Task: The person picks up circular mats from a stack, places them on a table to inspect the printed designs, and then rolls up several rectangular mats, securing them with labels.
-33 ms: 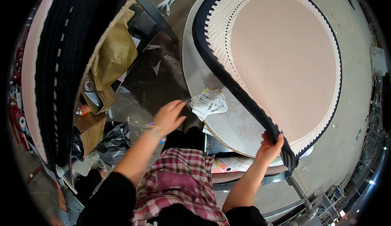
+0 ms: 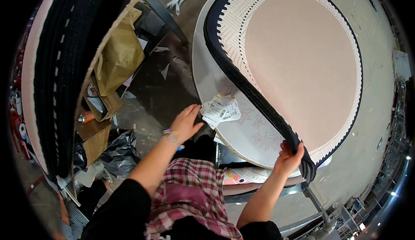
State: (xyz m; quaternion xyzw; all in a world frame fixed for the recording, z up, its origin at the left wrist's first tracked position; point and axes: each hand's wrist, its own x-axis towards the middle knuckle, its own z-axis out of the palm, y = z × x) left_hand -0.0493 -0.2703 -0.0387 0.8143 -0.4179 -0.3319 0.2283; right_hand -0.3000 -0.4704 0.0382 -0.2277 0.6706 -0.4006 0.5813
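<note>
A stack of round mats (image 2: 302, 67) with pink centres, cream patterned borders and dark edges lies folded back at its near left side. My right hand (image 2: 290, 158) grips the dark edge of the mats near the front, the thumb on the outer side. Under the lifted edge a pale grey round mat (image 2: 259, 140) with a faint flower pattern shows. Several white paper tags (image 2: 221, 110) with printed bars lie fanned on it at its left edge. Beside these tags, my left hand (image 2: 186, 122) is held with its fingers stretched out and nothing in it.
A thick stack of mats (image 2: 56, 80) stands at the left. Near it are a brown paper bag (image 2: 119, 58), cardboard boxes (image 2: 97, 140), an orange can (image 2: 86, 117) and a black plastic bag (image 2: 121, 155). A metal frame (image 2: 317, 203) supports the right stack. Paper scraps (image 2: 165, 71) lie on the floor.
My left hand has moved slightly right, closer to the paper tags. My right hand keeps its grip on the mats, shifted a touch to the right.
</note>
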